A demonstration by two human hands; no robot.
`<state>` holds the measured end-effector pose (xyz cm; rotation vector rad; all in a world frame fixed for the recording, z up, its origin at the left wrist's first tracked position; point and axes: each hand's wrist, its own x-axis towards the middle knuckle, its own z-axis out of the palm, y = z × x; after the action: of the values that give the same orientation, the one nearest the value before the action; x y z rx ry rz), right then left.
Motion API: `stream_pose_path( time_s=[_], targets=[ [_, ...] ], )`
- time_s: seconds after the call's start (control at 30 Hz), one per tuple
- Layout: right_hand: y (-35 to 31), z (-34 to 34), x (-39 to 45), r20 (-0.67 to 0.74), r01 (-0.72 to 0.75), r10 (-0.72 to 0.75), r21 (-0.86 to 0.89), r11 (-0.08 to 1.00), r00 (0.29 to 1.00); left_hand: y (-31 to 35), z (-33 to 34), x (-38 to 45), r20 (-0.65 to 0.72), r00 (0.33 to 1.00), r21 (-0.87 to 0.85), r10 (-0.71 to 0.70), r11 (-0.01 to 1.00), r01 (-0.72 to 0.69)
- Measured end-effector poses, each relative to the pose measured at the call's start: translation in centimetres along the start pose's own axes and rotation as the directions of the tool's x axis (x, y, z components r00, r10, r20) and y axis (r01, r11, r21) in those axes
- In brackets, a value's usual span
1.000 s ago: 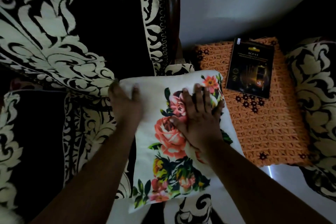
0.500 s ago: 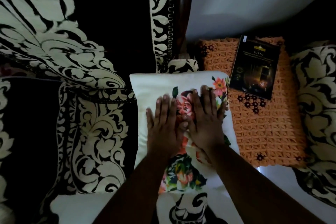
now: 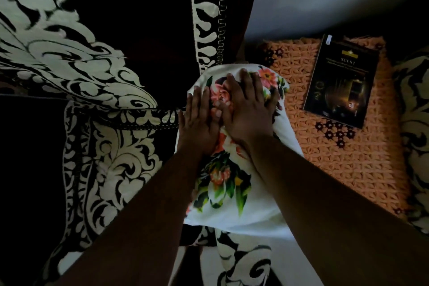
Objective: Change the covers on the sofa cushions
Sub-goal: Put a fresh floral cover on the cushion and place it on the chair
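A white cushion with a rose print (image 3: 234,195) lies on the sofa's armrest, its far end bunched and rounded. My left hand (image 3: 199,123) lies flat on its left upper part, fingers straight. Beside it, my right hand (image 3: 248,109) presses flat on the flowers near the far end, its thumb touching the left hand. Both forearms cover part of the cushion. The black-and-cream patterned sofa cover (image 3: 97,146) spreads over seat and backrest at left.
To the right stands a side table under an orange crocheted mat (image 3: 348,158), with a dark box marked SCENT (image 3: 341,83) lying on it. Another black-and-cream patterned seat (image 3: 415,141) is at the far right. A pale wall is behind.
My left hand moved from the cushion's left edge to lie beside my right hand. The cushion's far end has since bunched up into a rounded shape under both hands.
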<state>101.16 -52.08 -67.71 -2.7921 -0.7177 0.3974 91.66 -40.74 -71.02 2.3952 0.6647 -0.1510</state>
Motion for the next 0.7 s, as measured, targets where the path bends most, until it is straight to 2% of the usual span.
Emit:
stream_pose_path(
  time_s=[0.13,0.27,0.43,0.57,0.7],
  targets=[
    [-0.5,-1.2,2.1,0.063,0.001,-0.001,-0.004,1.000,0.998,0.4,-1.3,1.6,0.054,0.997,-0.058,-0.057,0.996,0.060],
    [-0.2,-2.0,-0.7,0.052,0.027,-0.026,-0.011,1.000,0.998,1.4,-2.5,-1.0,0.108,0.994,-0.007,-0.033,0.999,0.034],
    [0.3,-4.1,-8.8,-0.011,0.071,-0.071,-0.058,0.996,0.997,2.8,-3.3,-8.7,0.027,0.994,0.120,0.103,0.987,-0.106],
    [1.4,-5.6,-15.4,-0.060,0.100,-0.102,-0.036,0.994,0.993,4.2,-3.8,-14.9,-0.026,0.977,0.285,0.213,0.938,-0.197],
    [1.9,-6.9,-21.2,-0.059,0.041,-0.039,0.039,0.998,0.998,5.6,-4.5,-19.7,-0.057,0.970,0.258,0.235,0.942,-0.213]
  ],
)
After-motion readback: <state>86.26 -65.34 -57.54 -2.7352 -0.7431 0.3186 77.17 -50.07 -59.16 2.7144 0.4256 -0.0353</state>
